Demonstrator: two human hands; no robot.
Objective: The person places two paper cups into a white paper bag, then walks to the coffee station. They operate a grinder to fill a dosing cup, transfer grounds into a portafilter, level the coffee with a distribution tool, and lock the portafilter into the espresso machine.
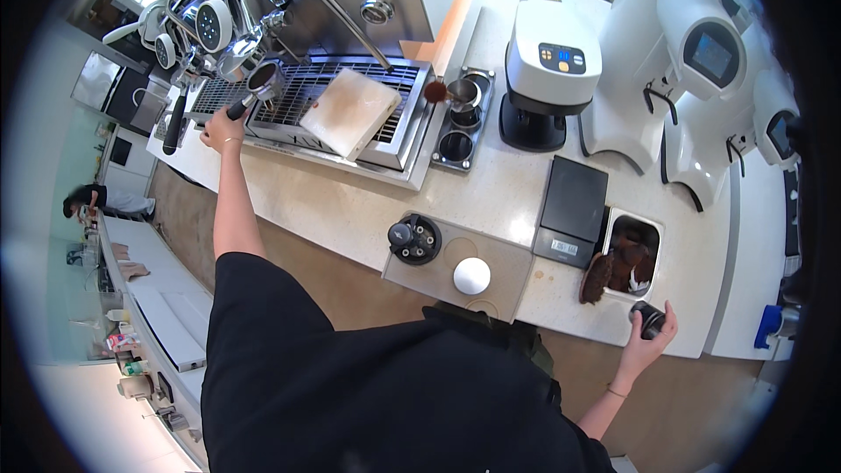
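Note:
The black handle of a portafilter (265, 81) is gripped in my left hand (222, 129). Its metal basket sits over the slatted drip tray (295, 100) of the espresso machine (328, 3), below the group heads. My right hand (640, 345) holds a small dark cup (648, 320) between thumb and fingers, near the counter's front edge. Just beyond that cup is a steel-rimmed knock bin (659, 236) with dark coffee grounds inside. A brown brush (595, 280) leans at the bin's left rim.
A stained white cloth (351, 113) lies folded on the drip tray. A tamper station (454, 148), white automatic tamper (555, 39), black scale (573, 200), needle distributor (414, 240) and white round object (472, 276) stand on the counter. White grinders (631, 98) rise at right. Another person (108, 200) stands far left.

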